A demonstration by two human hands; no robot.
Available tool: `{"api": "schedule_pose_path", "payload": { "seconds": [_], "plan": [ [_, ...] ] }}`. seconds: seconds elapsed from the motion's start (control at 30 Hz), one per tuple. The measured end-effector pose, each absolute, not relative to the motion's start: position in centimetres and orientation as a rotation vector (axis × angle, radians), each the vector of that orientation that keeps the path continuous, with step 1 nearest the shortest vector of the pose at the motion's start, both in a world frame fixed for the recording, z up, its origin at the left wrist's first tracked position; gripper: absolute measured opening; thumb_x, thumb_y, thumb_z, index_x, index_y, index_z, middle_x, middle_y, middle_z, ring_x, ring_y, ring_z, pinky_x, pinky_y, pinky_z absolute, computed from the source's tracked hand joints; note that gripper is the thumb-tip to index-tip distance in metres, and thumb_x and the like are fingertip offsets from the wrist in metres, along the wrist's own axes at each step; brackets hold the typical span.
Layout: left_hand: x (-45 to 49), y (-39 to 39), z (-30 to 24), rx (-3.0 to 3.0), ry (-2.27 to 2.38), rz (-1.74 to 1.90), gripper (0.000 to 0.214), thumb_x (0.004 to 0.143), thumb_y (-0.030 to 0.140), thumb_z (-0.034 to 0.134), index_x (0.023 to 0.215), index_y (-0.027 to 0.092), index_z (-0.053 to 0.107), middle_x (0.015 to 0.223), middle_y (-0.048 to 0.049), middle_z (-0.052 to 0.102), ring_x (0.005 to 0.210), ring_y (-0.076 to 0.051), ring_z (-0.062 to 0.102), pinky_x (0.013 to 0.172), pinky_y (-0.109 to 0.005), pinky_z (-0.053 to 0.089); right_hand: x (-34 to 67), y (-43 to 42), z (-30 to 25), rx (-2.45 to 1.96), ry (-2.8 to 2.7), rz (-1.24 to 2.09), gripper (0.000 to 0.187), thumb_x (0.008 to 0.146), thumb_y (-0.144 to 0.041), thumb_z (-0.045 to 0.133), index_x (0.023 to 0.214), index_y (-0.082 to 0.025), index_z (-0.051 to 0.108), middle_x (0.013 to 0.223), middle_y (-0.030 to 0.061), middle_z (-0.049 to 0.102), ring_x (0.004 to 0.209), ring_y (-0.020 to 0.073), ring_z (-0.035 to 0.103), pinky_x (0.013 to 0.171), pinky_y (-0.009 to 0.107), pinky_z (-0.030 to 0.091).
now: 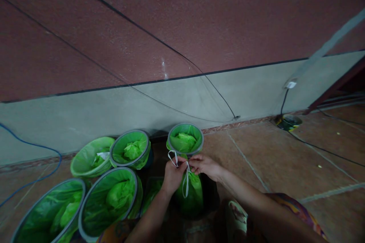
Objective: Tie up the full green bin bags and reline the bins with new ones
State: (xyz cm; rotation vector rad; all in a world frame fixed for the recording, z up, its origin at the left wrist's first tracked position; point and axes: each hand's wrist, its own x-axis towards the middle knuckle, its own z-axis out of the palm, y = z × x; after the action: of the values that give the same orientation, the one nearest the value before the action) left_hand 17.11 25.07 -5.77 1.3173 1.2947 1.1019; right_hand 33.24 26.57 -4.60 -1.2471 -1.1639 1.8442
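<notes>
A bin lined with a green plastic bag (pixel 185 142) stands by the wall, with a white drawstring (pixel 186 177) hanging from its near rim. My left hand (pixel 172 176) is closed on the string at the bag's edge, fingers pinched. My right hand (pixel 204 165) pinches the same string just to the right, beside the bin's rim. The loose ends of the string dangle between my hands over the green bag's side (pixel 194 195).
Several more green-lined bins stand to the left: two near me (pixel 110 201) (pixel 48 216), two by the wall (pixel 131 152) (pixel 91 159). A blue cable (pixel 42 148) and black wires (pixel 216 95) run along the wall. A wall socket (pixel 291 83) sits right, over tiled floor (pixel 285 159).
</notes>
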Motion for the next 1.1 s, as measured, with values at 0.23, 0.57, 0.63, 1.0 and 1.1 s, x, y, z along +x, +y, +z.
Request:
{"api": "schedule_pose_path", "payload": {
  "seconds": [0.23,0.57,0.63,1.0,1.1],
  "plan": [
    [16.9,25.1,-5.0,1.194,1.194,1.062,0.014,0.069,0.029,0.07,0.068,0.016,0.064,0.056,0.0029,0.061,0.052,-0.01,0.055,0.054,-0.021,0.044,33.6,26.7,-4.7,-1.191,-1.215,1.901,0.037,0.062,-0.047,0.077,0.075,-0.014,0.065,0.066,0.0007,0.065,0.063,0.0107,0.059,0.058,0.023,0.044],
    [16.6,25.3,-5.8,1.497,1.369,0.833,0.008,0.071,0.025,0.064,0.067,0.018,0.065,0.061,0.0008,0.064,0.057,-0.013,0.057,0.059,-0.023,0.042,33.1,26.9,-5.2,-1.58,-1.905,1.325,0.016,0.082,-0.021,0.051,0.071,-0.016,0.063,0.067,0.0027,0.065,0.064,0.0135,0.06,0.061,0.024,0.044],
    [16.2,25.5,-6.3,1.662,1.488,0.714,0.008,0.072,0.02,0.062,0.067,0.019,0.068,0.065,-0.0013,0.067,0.062,-0.015,0.06,0.064,-0.025,0.043,33.3,27.0,-5.5,-1.72,-2.126,1.028,0.017,0.081,-0.022,0.052,0.073,-0.016,0.067,0.077,0.0078,0.07,0.075,0.0183,0.064,0.069,0.027,0.046],
    [14.6,24.9,-10.9,1.681,1.809,0.327,0.05,0.061,0.009,0.066,0.11,0.018,0.066,0.106,-0.0124,0.069,0.096,-0.025,0.065,0.085,-0.032,0.046,34.1,25.9,-7.8,-1.923,-2.223,0.884,0.044,0.073,-0.009,0.059,0.117,-0.014,0.065,0.111,0.0165,0.069,0.105,0.0292,0.064,0.089,0.036,0.047],
    [14.8,24.5,-11.3,1.648,1.676,0.319,0.079,0.052,0.01,0.073,0.129,0.014,0.054,0.117,-0.0147,0.065,0.101,-0.028,0.064,0.088,-0.034,0.047,33.8,25.4,-8.0,-1.77,-2.335,0.874,0.081,0.064,-0.006,0.063,0.142,-0.017,0.043,0.14,0.0174,0.051,0.123,0.0285,0.053,0.1,0.035,0.042]
  ]
}}
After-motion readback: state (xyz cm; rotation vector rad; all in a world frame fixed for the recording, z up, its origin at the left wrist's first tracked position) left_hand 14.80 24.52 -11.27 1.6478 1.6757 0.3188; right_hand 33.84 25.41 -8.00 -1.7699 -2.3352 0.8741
